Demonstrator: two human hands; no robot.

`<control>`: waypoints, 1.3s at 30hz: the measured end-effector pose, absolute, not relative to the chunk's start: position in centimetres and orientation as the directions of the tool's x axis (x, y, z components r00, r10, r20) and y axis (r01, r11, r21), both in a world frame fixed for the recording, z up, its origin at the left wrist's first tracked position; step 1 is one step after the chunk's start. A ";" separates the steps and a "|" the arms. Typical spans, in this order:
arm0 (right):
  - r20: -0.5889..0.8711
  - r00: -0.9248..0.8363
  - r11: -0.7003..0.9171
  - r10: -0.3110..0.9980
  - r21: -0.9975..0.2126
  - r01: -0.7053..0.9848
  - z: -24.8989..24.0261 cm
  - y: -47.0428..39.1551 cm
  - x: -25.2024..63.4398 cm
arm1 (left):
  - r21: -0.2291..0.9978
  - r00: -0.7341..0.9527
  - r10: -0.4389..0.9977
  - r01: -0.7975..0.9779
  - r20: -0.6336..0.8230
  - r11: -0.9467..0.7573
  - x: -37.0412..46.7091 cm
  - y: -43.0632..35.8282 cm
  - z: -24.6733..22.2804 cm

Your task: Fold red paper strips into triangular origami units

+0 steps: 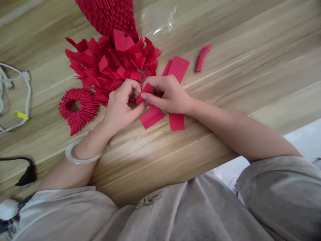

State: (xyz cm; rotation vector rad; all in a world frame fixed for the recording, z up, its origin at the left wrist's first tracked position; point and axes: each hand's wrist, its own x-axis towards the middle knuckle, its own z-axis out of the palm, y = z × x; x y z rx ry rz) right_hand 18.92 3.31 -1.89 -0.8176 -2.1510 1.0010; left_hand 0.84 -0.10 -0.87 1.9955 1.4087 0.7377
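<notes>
Between my two hands is a small folded piece of red paper (147, 88). My right hand (168, 93) pinches it between thumb and index finger. My left hand (124, 102) has its fingertips closed on the paper's left edge, partly hidden. Under and around my right hand lie flat red paper strips (177, 122), some below and others above it (178, 67). Just beyond my left hand spreads a loose heap of folded red paper pieces (110, 63).
A ring of interlocked red paper pieces (87, 108) sits left of my left hand. A larger red paper structure (110, 15) stands behind the heap, near a clear plastic bag (158, 20). A short stacked red row (202, 58) lies right. White cable (28, 93) and black plug (27, 175) are at left.
</notes>
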 end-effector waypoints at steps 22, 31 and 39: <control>0.249 -0.615 0.501 0.748 -0.820 0.277 -1.8 3.3 18.9 | 0.714 0.341 0.929 0.614 0.144 -0.336 0.7 0.0 -0.8; 0.259 -0.619 0.513 0.742 -0.813 0.275 -1.9 3.3 18.9 | 0.721 0.313 0.939 0.619 0.140 -0.313 0.9 0.0 -0.9; 0.275 -0.614 0.522 0.740 -0.811 0.265 -1.9 3.3 18.9 | 0.714 0.317 0.939 0.626 0.135 -0.314 0.9 0.0 -0.7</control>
